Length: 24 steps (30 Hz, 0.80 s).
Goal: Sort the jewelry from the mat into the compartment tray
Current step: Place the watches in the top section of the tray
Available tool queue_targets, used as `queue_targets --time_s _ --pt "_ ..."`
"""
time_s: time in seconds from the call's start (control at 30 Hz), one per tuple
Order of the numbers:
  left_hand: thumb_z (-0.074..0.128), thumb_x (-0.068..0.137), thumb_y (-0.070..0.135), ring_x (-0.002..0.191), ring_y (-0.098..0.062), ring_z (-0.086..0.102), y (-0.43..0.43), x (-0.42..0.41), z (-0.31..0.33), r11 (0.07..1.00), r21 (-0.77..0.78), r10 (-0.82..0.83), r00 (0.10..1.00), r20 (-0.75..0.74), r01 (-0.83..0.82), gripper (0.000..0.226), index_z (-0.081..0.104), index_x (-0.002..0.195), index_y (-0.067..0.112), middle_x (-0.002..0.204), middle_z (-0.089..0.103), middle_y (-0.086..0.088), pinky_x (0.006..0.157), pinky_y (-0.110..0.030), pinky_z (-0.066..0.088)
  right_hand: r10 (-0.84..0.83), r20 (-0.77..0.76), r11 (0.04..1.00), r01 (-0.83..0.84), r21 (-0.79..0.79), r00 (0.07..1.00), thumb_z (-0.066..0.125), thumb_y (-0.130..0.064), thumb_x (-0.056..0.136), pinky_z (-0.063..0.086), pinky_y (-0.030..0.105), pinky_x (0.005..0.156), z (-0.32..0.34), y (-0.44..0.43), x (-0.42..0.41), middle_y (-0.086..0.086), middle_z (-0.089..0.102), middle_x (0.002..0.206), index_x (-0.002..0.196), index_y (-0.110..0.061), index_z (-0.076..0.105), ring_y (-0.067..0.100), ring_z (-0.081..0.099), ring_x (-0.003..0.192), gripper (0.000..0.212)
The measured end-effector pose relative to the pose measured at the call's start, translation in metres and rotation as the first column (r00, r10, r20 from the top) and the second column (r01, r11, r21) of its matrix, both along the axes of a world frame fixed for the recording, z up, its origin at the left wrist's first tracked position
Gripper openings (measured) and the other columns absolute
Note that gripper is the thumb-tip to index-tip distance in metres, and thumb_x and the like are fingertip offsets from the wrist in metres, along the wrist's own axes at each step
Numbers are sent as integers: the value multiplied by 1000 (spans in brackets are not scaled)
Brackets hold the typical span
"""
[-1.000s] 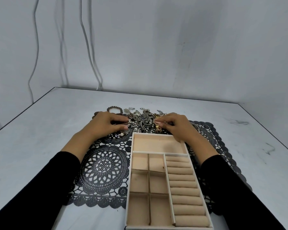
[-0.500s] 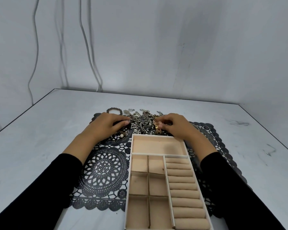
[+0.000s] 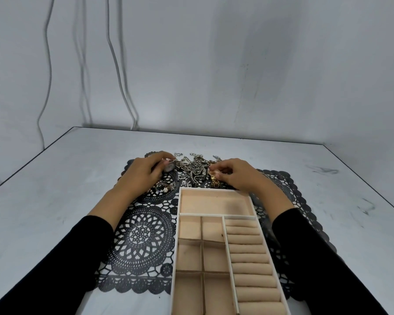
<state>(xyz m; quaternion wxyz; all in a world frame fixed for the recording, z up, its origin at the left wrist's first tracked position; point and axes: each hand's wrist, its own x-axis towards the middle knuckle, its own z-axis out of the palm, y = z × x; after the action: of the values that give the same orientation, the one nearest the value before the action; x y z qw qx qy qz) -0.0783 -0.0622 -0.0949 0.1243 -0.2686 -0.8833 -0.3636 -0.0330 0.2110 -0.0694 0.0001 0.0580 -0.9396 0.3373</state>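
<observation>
A tangled pile of silver and dark jewelry lies at the far edge of the black lace mat. My left hand grips a round silver piece, seemingly a watch, at the pile's left side. My right hand pinches a gold-coloured watch at the pile's right side. A pearl piece lies under my left wrist. The beige compartment tray sits just in front of the pile, with nothing in any compartment.
The mat and tray rest on a grey-white table whose far edge meets a grey wall with hanging cables. The tray has a wide top compartment, several square cells and a column of ring rolls.
My left hand has shifted to the far left of the pile and closed on the round silver piece. My right hand has stayed at the gold-coloured watch. The view tilted slightly.
</observation>
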Motion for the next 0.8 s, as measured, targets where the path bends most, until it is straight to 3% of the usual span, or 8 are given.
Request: queue_targets --time_s 0.17,0.27,0.37,0.43,0.53,0.67,0.73,0.8 --pt "46 102 22 65 -19 61 -1 1 0 996 87 4 999 49 -8 28 59 101 48 71 66 -2 68 -29 48 9 -6 1000 -9 -22 1000 63 -20 91 39 6 69 0 0 2 -8 65 109 117 -29 66 3 58 93 28" --pt "45 102 19 63 -16 58 -2 -3 -1 991 132 8 997 78 -18 32 62 94 45 82 70 -7 64 -22 45 6 -17 998 -7 -56 1000 63 -17 91 45 12 73 -2 0 2 -5 66 108 112 -31 68 11 62 93 26" --pt "45 102 21 80 -36 64 -5 -8 -4 988 149 20 995 98 -34 29 66 96 41 94 73 -2 78 -41 52 11 -10 996 -12 -84 1000 63 -16 90 50 23 81 -5 -2 1 0 68 108 108 -32 69 17 64 97 25" --pt "46 102 24 89 -37 64 -6 -8 -4 987 155 28 996 90 -41 28 66 99 43 97 73 7 85 -48 51 21 -26 995 -23 -100 999 65 -15 89 50 23 79 -6 -2 1 1 68 102 105 -29 68 16 63 93 21" --pt "46 101 24 81 -32 63 -4 -8 -2 982 182 30 997 71 -43 27 66 100 43 94 73 9 80 -43 51 35 -72 992 -44 -121 997 66 -17 88 49 24 81 -6 -3 3 -3 66 98 101 -30 67 12 61 90 18" --pt "47 101 25 56 -15 45 -2 -7 -1 982 182 36 996 80 -50 25 66 101 41 78 69 -6 61 -29 38 17 -126 994 -31 -107 992 66 -5 83 46 25 88 -4 -3 5 1 58 109 106 -24 67 13 59 96 30" --pt "49 101 26 60 -7 51 -1 -5 1 977 207 34 995 96 -53 22 67 105 36 82 71 2 64 -27 40 14 -147 993 -31 -116 989 66 -2 79 46 27 93 -4 -4 5 4 56 112 102 -28 68 13 59 101 36" --pt "50 101 25 76 1 61 0 -4 4 968 243 31 994 107 -56 21 68 106 34 93 71 13 71 -24 45 11 -146 986 -35 -161 989 66 0 78 48 27 93 -4 -5 6 6 55 111 98 -31 68 14 61 101 37"
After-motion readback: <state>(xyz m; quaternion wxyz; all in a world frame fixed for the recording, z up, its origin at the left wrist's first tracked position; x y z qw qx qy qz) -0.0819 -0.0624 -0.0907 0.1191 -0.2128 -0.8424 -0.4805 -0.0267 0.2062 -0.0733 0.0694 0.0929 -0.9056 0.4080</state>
